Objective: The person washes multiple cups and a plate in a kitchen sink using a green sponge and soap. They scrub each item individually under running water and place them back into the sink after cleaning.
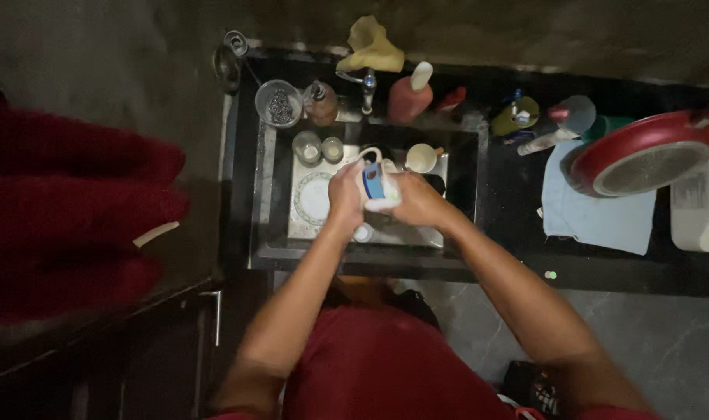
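both hands meet over the middle of the sink (pixel 270 194). left hand (pixel 345 194) grip: fingers curled and pressed against the left side of a white mug (pixel 376 187) with a blue patch on its wall. right hand (pixel 418 201) grip: wrapped on the mug's right side, fingers bent; whether anything else is tucked inside that palm, cannot tell.

key relation: mug sits directly between the two palms, touching both, so neither hand is nearer. its handle loop shows at the far edge, toward the tap (pixel 368 87); long axis seems tilted, mouth direction not clear in the dim light. mug is held above the basin, apart from the dishes below.

below and around, in the sink:
- white plate with a green rim (pixel 314 198), just left of the left hand, lying flat.
- two small glasses (pixel 318 148) on the far left side of the basin, upright.
- a pale cup (pixel 422 158) on the far side, just beyond the right hand.

surface: dark bench (pixel 510 210) surrounds the sink. far edge carries a clear bowl with something dark in it (pixel 279 103), a red bottle with a white cap (pixel 410 95) and a yellow cloth (pixel 372 48) behind the tap. right of the sink: a light blue cloth (pixel 596 210) with a red pan (pixel 649 154) partly over it.

room: dim, grey stone floor (pixel 666 342) near right; blurred red mass at left edge, unidentifiable.
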Action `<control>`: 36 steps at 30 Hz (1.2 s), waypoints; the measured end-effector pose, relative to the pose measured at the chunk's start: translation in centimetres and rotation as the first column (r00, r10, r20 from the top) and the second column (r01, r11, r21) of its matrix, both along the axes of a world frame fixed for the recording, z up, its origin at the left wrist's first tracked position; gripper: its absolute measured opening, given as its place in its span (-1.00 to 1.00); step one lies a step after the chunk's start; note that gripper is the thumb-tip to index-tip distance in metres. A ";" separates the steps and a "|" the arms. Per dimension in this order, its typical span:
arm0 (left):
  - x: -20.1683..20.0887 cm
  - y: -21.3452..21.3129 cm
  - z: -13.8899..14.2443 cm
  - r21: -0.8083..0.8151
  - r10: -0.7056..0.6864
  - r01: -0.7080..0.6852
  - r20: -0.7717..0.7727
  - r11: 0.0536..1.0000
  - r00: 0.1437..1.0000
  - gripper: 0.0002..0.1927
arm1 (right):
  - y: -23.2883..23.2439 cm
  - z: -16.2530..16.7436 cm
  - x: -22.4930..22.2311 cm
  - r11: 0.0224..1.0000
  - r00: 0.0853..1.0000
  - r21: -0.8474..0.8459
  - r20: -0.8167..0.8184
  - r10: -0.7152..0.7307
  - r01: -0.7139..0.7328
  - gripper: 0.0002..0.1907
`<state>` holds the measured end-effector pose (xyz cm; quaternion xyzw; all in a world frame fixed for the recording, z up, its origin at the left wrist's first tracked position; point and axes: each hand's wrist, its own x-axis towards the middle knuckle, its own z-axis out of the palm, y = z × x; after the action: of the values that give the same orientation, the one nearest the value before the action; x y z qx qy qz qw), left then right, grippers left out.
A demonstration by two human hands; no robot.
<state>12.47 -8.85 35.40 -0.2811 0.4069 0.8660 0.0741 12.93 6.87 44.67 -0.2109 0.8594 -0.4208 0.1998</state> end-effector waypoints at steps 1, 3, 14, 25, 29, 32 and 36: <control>0.3 0.4 0.0 -0.117 0.037 -0.051 -0.120 0.992 0.992 -0.79 | 0.1 -0.9 -0.4 0.991 0.984 -0.095 0.156 -0.084 0.100 -0.64; 0.8 1.0 0.0 -0.357 0.012 -0.140 -0.339 0.924 0.941 -0.80 | 0.5 -3.0 -1.1 0.917 0.854 -0.216 0.479 -0.201 0.336 -0.62; -1.2 -0.1 -0.2 -0.066 0.022 -0.025 -0.055 0.998 0.998 -0.76 | 2.4 -5.2 0.2 0.816 0.896 -0.396 0.323 -0.304 0.420 -0.73; -1.8 -1.3 1.5 -0.097 -0.546 0.601 0.325 0.793 0.772 -0.70 | 3.0 -0.3 0.8 0.879 0.852 0.323 -0.280 0.443 -0.351 -0.75; -0.4 -0.1 -0.4 -0.256 -0.218 0.174 -0.153 0.951 0.964 -0.79 | 3.4 -4.2 -0.6 0.984 0.916 0.109 0.360 -0.174 0.144 -0.65; 0.9 0.7 -1.4 -0.513 -0.198 0.002 -0.328 0.859 0.924 -0.81 | 3.1 -7.3 -0.8 0.706 0.573 -0.207 0.749 -0.331 0.678 -0.65; 1.0 1.1 -0.9 -0.599 -0.176 -0.124 -0.417 0.792 0.892 -0.77 | 2.7 -7.7 -0.1 0.307 0.454 -0.356 0.815 -0.360 0.882 -0.57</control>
<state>13.47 -7.74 34.45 -0.0748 0.6739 0.7275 -0.1048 12.83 9.61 36.94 0.2507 0.4906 -0.8199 0.1559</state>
